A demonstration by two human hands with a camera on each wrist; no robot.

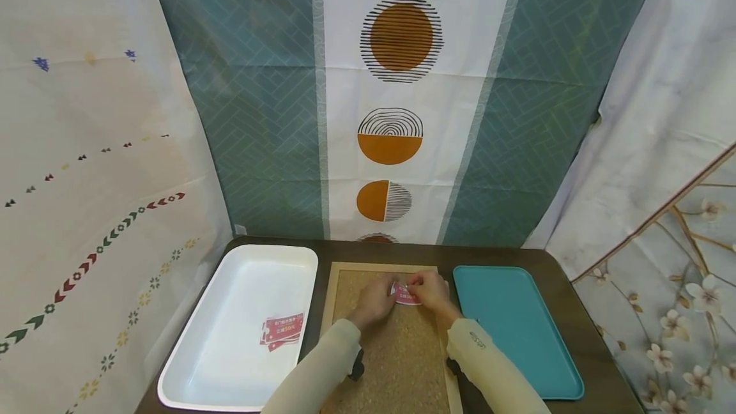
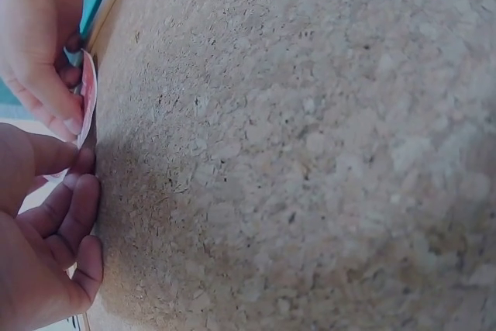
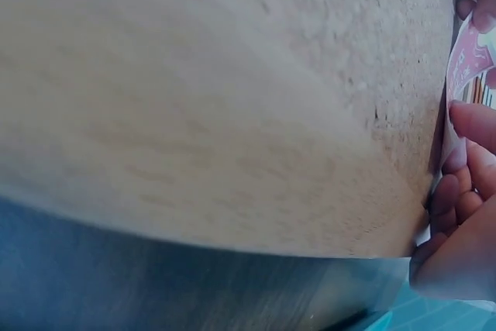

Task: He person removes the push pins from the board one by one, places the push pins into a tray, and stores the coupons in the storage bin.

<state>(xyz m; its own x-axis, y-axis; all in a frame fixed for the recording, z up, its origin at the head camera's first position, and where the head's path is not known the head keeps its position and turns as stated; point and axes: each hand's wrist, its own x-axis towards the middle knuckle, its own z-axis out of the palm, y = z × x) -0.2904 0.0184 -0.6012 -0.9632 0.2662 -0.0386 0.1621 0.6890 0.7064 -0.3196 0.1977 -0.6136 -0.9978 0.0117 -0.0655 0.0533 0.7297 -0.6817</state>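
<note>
A pink-and-white printed paper coupon (image 1: 406, 297) is held over the upper part of a framed cork board (image 1: 397, 344). My left hand (image 1: 375, 303) pinches its left end between thumb and fingers. At the other end, my right hand (image 1: 431, 289) grips the paper with thumb and fingertips. In the left wrist view the coupon (image 2: 88, 98) stands bowed, its edge close to the cork. The right wrist view shows the coupon's printed face (image 3: 463, 56) between both hands, near the board's wooden frame (image 3: 232, 168).
A white tray (image 1: 230, 292) stands left of the board, with several similar coupons (image 1: 283, 329) piled in it. To the right lies a teal tray (image 1: 517, 331). All rest on a dark wooden table (image 1: 581, 312), with patterned curtains (image 1: 264, 114) behind.
</note>
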